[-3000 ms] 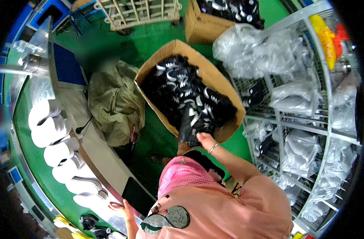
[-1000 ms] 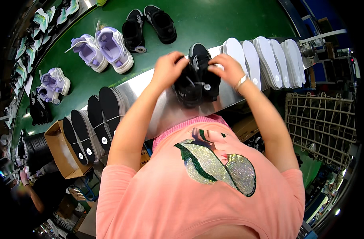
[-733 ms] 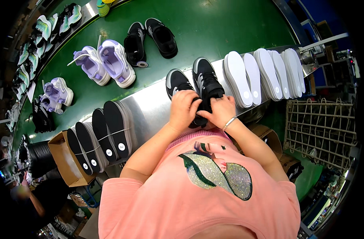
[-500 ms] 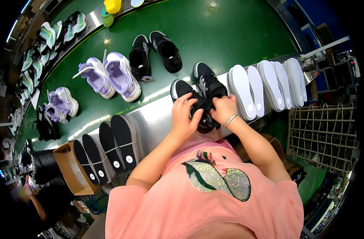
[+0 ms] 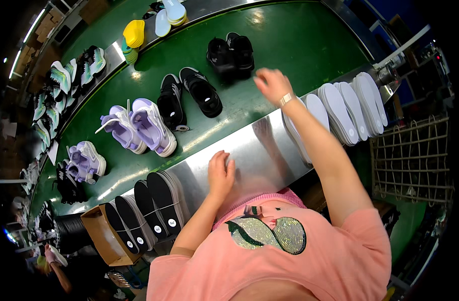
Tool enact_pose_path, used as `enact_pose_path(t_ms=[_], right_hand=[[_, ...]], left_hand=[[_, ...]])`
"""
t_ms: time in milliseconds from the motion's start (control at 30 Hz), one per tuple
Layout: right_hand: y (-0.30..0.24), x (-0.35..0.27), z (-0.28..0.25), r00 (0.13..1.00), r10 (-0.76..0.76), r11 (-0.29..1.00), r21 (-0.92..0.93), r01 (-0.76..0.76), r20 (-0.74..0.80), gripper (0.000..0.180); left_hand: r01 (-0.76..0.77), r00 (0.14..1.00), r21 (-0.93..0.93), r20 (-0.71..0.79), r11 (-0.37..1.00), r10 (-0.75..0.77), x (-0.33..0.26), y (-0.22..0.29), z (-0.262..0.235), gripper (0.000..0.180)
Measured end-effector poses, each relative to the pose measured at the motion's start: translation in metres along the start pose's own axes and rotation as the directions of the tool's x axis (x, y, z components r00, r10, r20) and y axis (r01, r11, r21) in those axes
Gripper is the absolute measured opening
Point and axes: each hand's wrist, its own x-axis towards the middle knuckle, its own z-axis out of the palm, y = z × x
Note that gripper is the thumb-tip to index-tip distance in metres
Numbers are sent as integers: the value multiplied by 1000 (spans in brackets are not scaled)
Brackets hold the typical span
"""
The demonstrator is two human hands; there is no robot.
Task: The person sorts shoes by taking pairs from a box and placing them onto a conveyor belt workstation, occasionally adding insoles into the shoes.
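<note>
A pair of black sneakers [image 5: 230, 55] stands on the green belt at the far middle, its outline a little blurred. Just to the right of that pair and apart from it, my right hand [image 5: 273, 87] is open and holds nothing, its fingers slightly bent. My left hand [image 5: 221, 175] hovers over the metal ledge [image 5: 259, 150] close to my body. It is empty and open, thumb away from the loosely bent fingers. Nearer on the belt is another black sneaker pair [image 5: 202, 90], with lilac and white sneakers [image 5: 151, 125] to its left.
White insoles [image 5: 337, 108] lie stacked along the ledge under my right forearm. Black insoles [image 5: 164, 205] stand in bundles at my left beside a cardboard box [image 5: 101, 236]. Yellow insoles [image 5: 134, 33] rest on the far rail. A wire rack [image 5: 413, 158] is at the right.
Both hands have let go of the black sneakers, which moved from the ledge to the far belt. My right hand reached farther out; my left drew back. The view has shifted.
</note>
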Motion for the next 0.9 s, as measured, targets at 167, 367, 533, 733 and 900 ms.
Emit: enact_pose_path(t_ms=[167, 367, 533, 733, 900], right_hand=[[46, -159, -32, 996, 9, 988, 151, 4, -85, 19], [170, -366, -34, 911, 389, 912, 201, -358, -140, 21], [353, -693, 94, 464, 884, 409, 567, -715, -53, 19], [142, -732, 13, 5, 990, -3, 53, -999, 138, 26], [111, -808, 28, -473, 820, -526, 96, -845, 323, 26]], left_hand=[[37, 968, 107, 245, 994, -63, -13, 12, 20, 22], [-142, 897, 369, 440, 918, -38, -31, 45, 44, 27], [-529, 788, 219, 486, 820, 379, -11, 106, 109, 23], [-171, 795, 339, 602, 925, -74, -75, 133, 140, 34], [-669, 716, 488, 627, 561, 307, -76, 103, 149, 74]])
